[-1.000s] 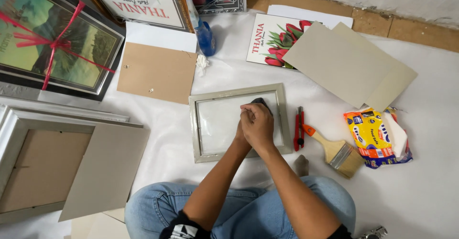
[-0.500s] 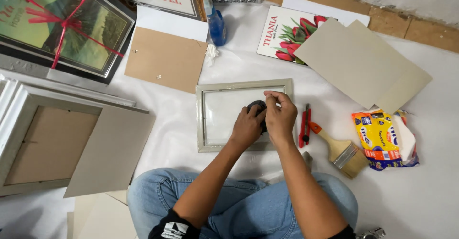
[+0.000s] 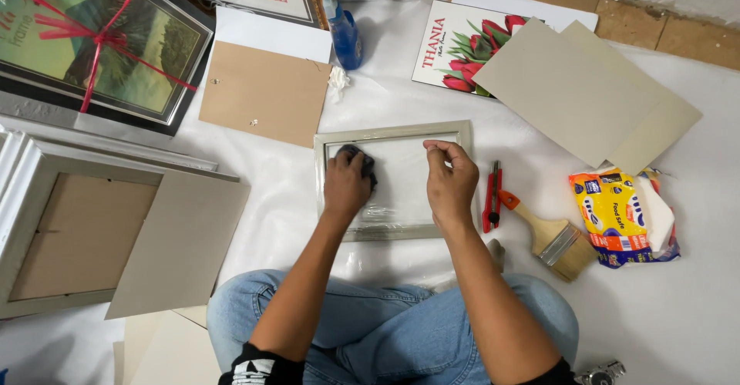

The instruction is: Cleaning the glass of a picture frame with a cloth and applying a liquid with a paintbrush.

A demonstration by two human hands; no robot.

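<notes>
A small grey picture frame [image 3: 393, 130] with glass lies on the white sheet in front of my crossed legs. My left hand [image 3: 344, 187] presses a dark cloth [image 3: 362, 160] onto the glass near the frame's upper left corner. My right hand [image 3: 449, 180] rests on the right part of the frame, fingertips pinched together at the upper right of the glass; whether it holds anything small cannot be seen.
Right of the frame lie a red utility knife [image 3: 491, 198], an orange-handled brush [image 3: 546, 234] and a yellow packet [image 3: 615, 215]. Grey boards [image 3: 586, 92] and a tulip print [image 3: 451, 46] lie behind. A brown backing board [image 3: 264, 101], blue spray bottle [image 3: 345, 36] and larger frames [image 3: 92, 223] sit left.
My left hand has slid the dark cloth from the middle of the glass to its upper left corner. My right hand stayed at the frame's right side.
</notes>
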